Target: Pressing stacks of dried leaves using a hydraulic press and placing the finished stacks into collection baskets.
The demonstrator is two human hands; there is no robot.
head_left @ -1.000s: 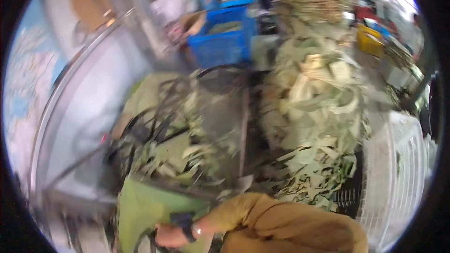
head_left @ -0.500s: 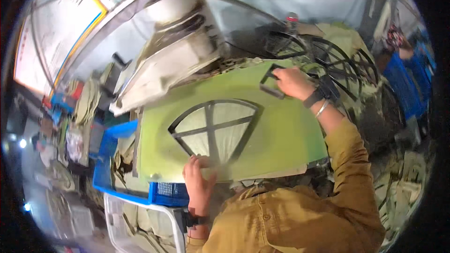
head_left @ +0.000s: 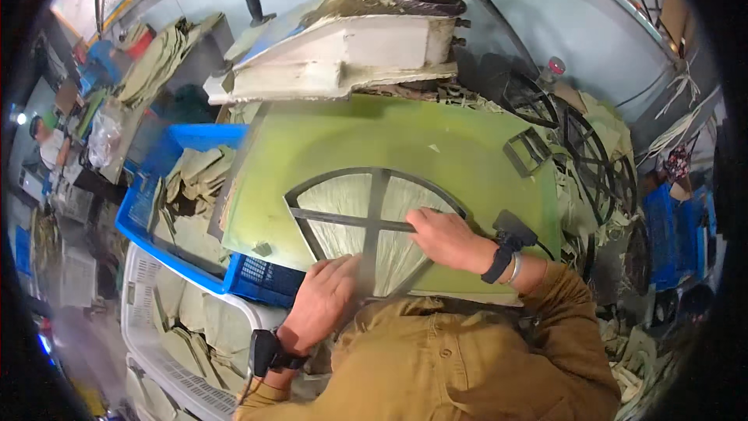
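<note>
A black fan-shaped cutting die (head_left: 372, 222) with crossing inner bars lies on the pale green board (head_left: 312, 136). Pale, wrinkled material shows through its openings. My right hand (head_left: 452, 242) is closed on the die's crossbar at its right side. At the near left edge of the die, my left hand (head_left: 323, 296) has its fingers bent together against the frame; their tips are partly hidden. A small black rectangular frame (head_left: 527, 151) rests at the board's far right, apart from both hands. Small scraps lie on the board, one a greenish piece (head_left: 262, 249) near its left corner.
A heavy white machine arm (head_left: 343, 58) hangs over the board's far edge. To the left stand a blue crate (head_left: 144, 210) and a white basket (head_left: 140, 288), both holding cut pieces. More black curved frames (head_left: 592, 148) lie at the right, with a blue bin (head_left: 670, 226) beyond.
My right hand has let go of the small rectangular frame, now lying at the right, and moved onto the fan-shaped cutting die. The whole view has shifted.
</note>
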